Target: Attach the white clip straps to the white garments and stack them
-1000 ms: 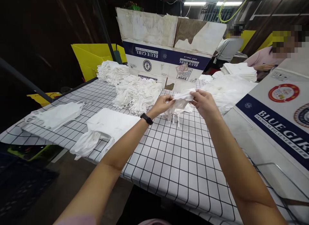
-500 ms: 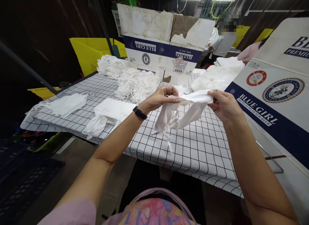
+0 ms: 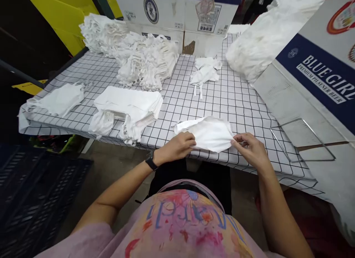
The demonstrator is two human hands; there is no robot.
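Observation:
A white fabric piece (image 3: 209, 134) lies at the table's front edge, partly spread, with creases across it. My left hand (image 3: 179, 145) pinches its near left edge, fingers closed. At its right end, my right hand (image 3: 251, 149) grips the corner between thumb and fingers. Just to the left is a neat stack of white fabric pieces (image 3: 130, 101), loops of strap hanging toward me. Farther back, a few crumpled white pieces (image 3: 205, 71) with two thin straps rest on the checked tablecloth (image 3: 183, 99).
Heaped white pieces (image 3: 146, 60) fill the back left. Another flat pile (image 3: 59, 99) sits at the left edge. Cardboard boxes stand behind (image 3: 177, 17) and at right (image 3: 318, 73). Beside the right box is a bent wire frame (image 3: 302, 139). A white heap (image 3: 266, 36) lies back right.
Both hands have come down toward me with the white fabric piece, from held up and stretched to laid on the table's front edge. The view has tilted downward.

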